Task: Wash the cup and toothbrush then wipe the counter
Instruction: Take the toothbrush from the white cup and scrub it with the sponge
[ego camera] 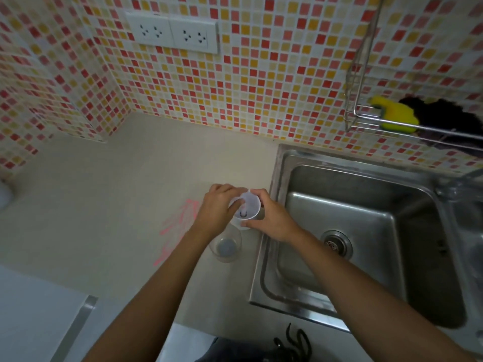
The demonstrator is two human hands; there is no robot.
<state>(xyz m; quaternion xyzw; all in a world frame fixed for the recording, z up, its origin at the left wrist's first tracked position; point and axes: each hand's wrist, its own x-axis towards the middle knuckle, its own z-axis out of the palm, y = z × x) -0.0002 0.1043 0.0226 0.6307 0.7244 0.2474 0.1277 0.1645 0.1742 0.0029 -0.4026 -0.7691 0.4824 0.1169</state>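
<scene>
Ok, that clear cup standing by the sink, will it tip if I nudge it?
Probably steady: the clear cup stands upright on the flat counter. It looks thin-walled and nearly empty, so likely light.

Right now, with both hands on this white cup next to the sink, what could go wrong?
The clear glass stands on the counter just below your left hand; lowering that arm may tip it. The white cup, also gripped by your right hand, hangs beside the sink; a slip might drop it onto the glass or the steel rim.
</scene>
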